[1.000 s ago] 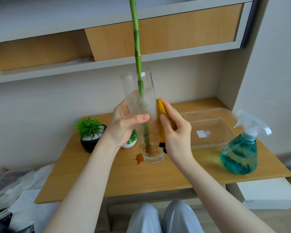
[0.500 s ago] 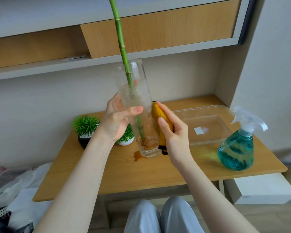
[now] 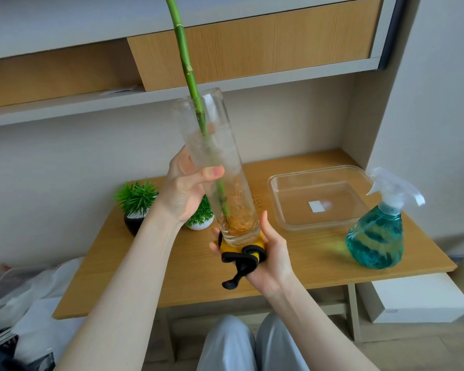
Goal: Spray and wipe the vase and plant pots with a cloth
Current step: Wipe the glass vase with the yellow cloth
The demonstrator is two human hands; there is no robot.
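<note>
1. While held clear above the wooden table (image 3: 145,285), tilts with its rim leaning left and away: tall clear glass vase (image 3: 220,167), green stalk (image 3: 184,54) running up out of its mouth and tangled orange-brown roots pooled at its base.
2. Wraps round the vase's middle from the left: left hand (image 3: 184,194), thumb across the near face of the glass, fingers curled behind it.
3. Cups the vase's base from below and the right: right hand (image 3: 272,253), palm up, thumb up along the right side of the glass, fingers curled under.
4. Sits bunched between that palm and the vase's bottom, touching the glass: yellow cloth (image 3: 241,249) with black trim, a black strap dangling below the hand.
5. Stand near the table's back-left edge, behind the left wrist: black plant pot (image 3: 133,223) with spiky green tuft, and just right of it a white plant pot (image 3: 200,224), partly hidden by the left hand.
6. Rests toward the back-right corner, well apart from both hands: clear plastic tray (image 3: 276,194) with a white label on its floor.
7. Stands upright near the table's right edge, in front of the tray: teal spray bottle (image 3: 377,236) with a clear trigger head, untouched.
</note>
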